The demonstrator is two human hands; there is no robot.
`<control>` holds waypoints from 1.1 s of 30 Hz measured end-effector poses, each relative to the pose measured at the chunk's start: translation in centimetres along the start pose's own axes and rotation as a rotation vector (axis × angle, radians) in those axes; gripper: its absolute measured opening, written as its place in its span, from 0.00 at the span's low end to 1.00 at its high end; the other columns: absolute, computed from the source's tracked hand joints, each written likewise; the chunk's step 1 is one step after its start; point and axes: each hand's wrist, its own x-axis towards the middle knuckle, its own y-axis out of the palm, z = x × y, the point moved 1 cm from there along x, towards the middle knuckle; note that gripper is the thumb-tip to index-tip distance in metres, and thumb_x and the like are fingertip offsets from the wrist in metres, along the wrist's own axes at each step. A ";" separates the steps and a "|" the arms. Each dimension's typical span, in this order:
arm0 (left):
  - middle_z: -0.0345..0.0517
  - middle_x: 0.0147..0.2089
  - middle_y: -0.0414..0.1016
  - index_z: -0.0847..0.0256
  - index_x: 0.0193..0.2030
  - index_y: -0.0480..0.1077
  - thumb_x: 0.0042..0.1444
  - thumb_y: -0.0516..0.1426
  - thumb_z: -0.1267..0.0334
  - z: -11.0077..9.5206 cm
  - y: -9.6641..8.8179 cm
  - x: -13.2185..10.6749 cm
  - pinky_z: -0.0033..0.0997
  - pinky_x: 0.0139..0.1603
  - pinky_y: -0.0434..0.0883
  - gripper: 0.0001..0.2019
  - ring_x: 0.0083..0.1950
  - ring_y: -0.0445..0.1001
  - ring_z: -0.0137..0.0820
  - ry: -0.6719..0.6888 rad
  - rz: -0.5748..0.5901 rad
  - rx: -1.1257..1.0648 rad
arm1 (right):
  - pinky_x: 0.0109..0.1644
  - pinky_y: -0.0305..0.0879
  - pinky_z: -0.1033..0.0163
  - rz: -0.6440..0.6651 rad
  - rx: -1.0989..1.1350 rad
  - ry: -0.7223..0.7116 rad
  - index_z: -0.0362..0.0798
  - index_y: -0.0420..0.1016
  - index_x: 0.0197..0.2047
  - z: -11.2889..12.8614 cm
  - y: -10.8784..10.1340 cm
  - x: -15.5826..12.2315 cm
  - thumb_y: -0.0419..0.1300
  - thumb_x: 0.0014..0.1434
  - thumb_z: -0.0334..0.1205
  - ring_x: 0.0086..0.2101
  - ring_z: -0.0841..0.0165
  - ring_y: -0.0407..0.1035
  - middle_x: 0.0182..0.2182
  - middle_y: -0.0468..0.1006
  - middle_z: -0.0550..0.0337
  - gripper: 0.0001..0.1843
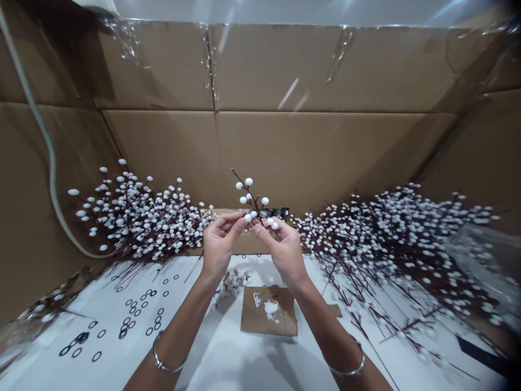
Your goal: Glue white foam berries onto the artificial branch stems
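A brown artificial branch with white berries (255, 202) is held up between my two hands, its bare tip pointing up and to the left. My left hand (220, 239) pinches it at a white berry low on its left side, thumb and forefinger together. Lower on the same branch, the fingers of my right hand (284, 247) are closed, with white berries showing beside the fingertips. The lower end of the stem is hidden by my hands. Below them, a piece of cardboard (268, 326) carries a smear of white paste (271, 308).
Piles of white-berry branches lie left (142, 217) and right (386, 233). Loose white berries (234, 282) sit beside the cardboard piece. Small black rings (134, 309) are scattered on the white table (171, 326). Cardboard walls (325, 157) enclose the table; a pale cable (51, 157) hangs at left.
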 end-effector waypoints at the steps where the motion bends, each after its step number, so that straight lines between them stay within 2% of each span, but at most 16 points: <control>1: 0.46 0.40 0.81 0.61 0.39 0.78 0.52 0.66 0.62 -0.1 0.0 0.0 0.29 0.47 0.75 0.08 0.41 0.80 0.31 0.004 -0.001 0.020 | 0.46 0.64 0.61 0.004 -0.010 0.000 0.48 0.75 0.35 0.1 0.0 0.0 0.63 0.57 0.46 0.38 0.66 0.70 0.35 0.77 0.59 0.09; 5: 0.47 0.40 0.81 0.60 0.38 0.78 0.52 0.66 0.61 -0.3 0.0 0.0 0.33 0.47 0.76 0.09 0.42 0.80 0.33 0.032 -0.008 0.090 | 0.44 0.64 0.62 0.004 -0.008 0.011 0.48 0.75 0.34 0.4 -0.1 -0.1 0.64 0.57 0.47 0.37 0.66 0.70 0.34 0.77 0.59 0.11; 23: 0.47 0.42 0.81 0.61 0.39 0.77 0.54 0.65 0.65 -1.1 0.4 -0.3 0.32 0.50 0.74 0.06 0.45 0.79 0.32 0.120 0.065 0.149 | 0.46 0.65 0.62 0.012 0.030 0.012 0.49 0.77 0.36 0.2 0.1 0.0 0.64 0.57 0.47 0.40 0.66 0.72 0.36 0.79 0.60 0.10; 27: 0.50 0.51 0.77 0.57 0.52 0.72 0.58 0.61 0.58 -1.1 0.1 0.1 0.34 0.53 0.71 0.16 0.51 0.76 0.34 0.030 0.112 0.112 | 0.49 0.66 0.61 0.004 0.108 0.071 0.49 0.80 0.38 0.3 -0.3 0.5 0.65 0.56 0.45 0.43 0.65 0.73 0.40 0.82 0.59 0.10; 29: 0.51 0.53 0.76 0.57 0.55 0.70 0.62 0.57 0.53 -0.9 -0.2 0.4 0.36 0.54 0.70 0.18 0.53 0.75 0.36 -0.051 0.178 0.134 | 0.51 0.66 0.60 -0.026 0.186 0.108 0.49 0.80 0.39 0.4 -0.8 0.8 0.66 0.55 0.45 0.45 0.65 0.74 0.42 0.82 0.57 0.11; 30: 0.52 0.52 0.76 0.58 0.53 0.72 0.62 0.56 0.51 -0.9 -0.4 0.5 0.36 0.55 0.70 0.18 0.52 0.75 0.37 -0.096 0.250 0.180 | 0.52 0.66 0.60 -0.041 0.225 0.126 0.48 0.81 0.38 0.5 -1.1 0.9 0.66 0.54 0.45 0.45 0.65 0.74 0.43 0.82 0.56 0.11; 33: 0.52 0.46 0.78 0.59 0.43 0.77 0.62 0.55 0.51 -1.2 -0.5 0.2 0.38 0.53 0.70 0.15 0.49 0.75 0.39 -0.254 0.628 0.336 | 0.52 0.67 0.59 -0.050 0.316 0.211 0.48 0.80 0.36 0.7 -1.9 1.3 0.68 0.52 0.45 0.45 0.65 0.74 0.44 0.82 0.55 0.11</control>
